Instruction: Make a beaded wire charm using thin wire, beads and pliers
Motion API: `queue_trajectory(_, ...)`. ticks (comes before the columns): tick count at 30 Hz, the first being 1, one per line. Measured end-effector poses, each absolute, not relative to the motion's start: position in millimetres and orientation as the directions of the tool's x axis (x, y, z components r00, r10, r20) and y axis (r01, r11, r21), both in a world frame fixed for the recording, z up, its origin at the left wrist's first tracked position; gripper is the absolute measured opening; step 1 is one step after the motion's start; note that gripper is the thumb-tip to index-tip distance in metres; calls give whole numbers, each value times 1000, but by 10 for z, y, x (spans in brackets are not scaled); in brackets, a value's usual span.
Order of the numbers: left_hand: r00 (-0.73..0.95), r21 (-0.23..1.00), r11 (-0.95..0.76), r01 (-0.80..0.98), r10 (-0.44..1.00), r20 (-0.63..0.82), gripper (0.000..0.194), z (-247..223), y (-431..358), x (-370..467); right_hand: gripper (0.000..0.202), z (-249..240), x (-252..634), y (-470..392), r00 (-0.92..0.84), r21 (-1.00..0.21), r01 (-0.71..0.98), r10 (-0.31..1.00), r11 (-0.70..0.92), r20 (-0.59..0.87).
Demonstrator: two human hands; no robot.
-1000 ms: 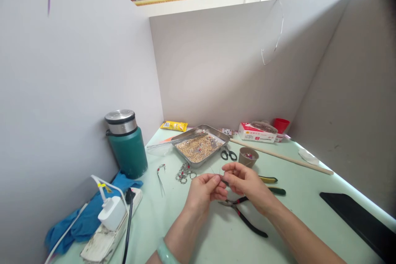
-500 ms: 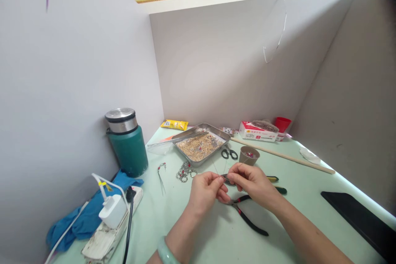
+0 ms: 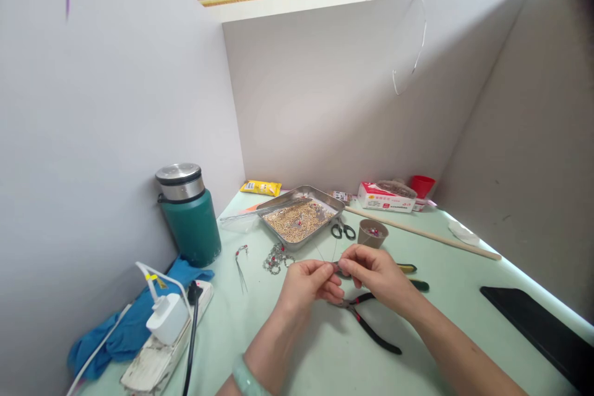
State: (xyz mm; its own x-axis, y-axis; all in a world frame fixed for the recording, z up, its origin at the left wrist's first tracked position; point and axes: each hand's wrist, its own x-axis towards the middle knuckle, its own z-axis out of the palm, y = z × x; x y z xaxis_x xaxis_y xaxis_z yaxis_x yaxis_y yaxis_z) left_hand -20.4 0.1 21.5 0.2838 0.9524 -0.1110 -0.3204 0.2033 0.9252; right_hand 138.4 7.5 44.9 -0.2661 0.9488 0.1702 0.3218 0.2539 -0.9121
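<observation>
My left hand (image 3: 312, 281) and my right hand (image 3: 371, 269) meet over the table, both closed in a pinch. Between their fingertips they hold thin wire (image 3: 335, 250), whose fine ends stick up towards the tray. Any small piece right at the fingertips is hidden. Under my hands lie black-handled pliers (image 3: 375, 335), jaws towards the left. Another pliers-like tool with yellow-green handles (image 3: 420, 285) is partly covered by my right hand. Left of my hands rest a coiled silvery chain with red beads (image 3: 277, 258) and a bundle of wires with red beads (image 3: 240, 266).
Behind my hands stand a metal tray (image 3: 304, 242) of gold beads, black scissors (image 3: 343, 231) and a brown cup (image 3: 372, 234) with red beads. A wooden stick (image 3: 431, 234) runs along the right. To the left are a green flask (image 3: 192, 229) and a power strip (image 3: 158, 352).
My hands stay pinched together, with only slight finger movement; the left fingertips shift a little. The upright wire ends have changed angle slightly. The whole view has shifted a little.
</observation>
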Motion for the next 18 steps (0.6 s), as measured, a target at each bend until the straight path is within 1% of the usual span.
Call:
queue_trajectory(5, 229, 944, 213, -254, 961, -155, 32, 192, 33, -207, 18, 448, 1406, 88, -290, -904, 336, 942, 265, 168)
queue_trajectory(8, 192, 964, 198, -176, 968, -163, 28, 181, 48, -192, 20, 444, 1400, 74, -249, -872, 406, 951, 275, 184)
queue_trajectory(10, 162, 979, 170, -113, 975, -150, 24, 169, 46, -175, 21, 444, 1385, 54, -220, -824, 475, 948, 308, 228)
queue_trajectory(13, 99, 997, 76, 29, 992, -78, 20, 147, 22, -150, 23, 442, 1356, 26, -183, -723, 586, 929, 365, 321)
queue_trajectory(15, 72, 985, -10, 170, 997, -2, 21, 135, -4, -143, 23, 435, 1339, 14, -175, -653, 653, 915, 384, 363)
queue_trajectory(18, 108, 900, -156, 407, 987, 122, 25, 126, -37, -141, 22, 413, 1319, 5, -187, -556, 726, 895, 404, 406)
